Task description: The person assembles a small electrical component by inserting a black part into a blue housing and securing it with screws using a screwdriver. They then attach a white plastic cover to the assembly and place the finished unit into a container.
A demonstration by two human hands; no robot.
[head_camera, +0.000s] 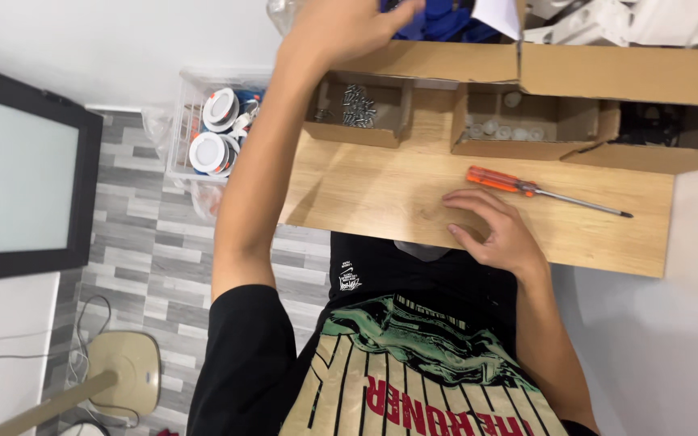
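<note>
Left hand (349, 28) reaches into the large cardboard box (462, 60), its grip hidden; right hand (490, 230) rests, fingers loosely spread, on the light wooden bench (365, 194) beside an orange-handled screwdriver (543, 191).

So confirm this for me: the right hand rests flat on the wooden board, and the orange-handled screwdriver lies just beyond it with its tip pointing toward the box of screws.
Not quite. In the head view the right hand does rest on the wooden board, and the orange-handled screwdriver lies just beyond it. But its tip points away from the box of screws, toward the board's right edge.
</note>
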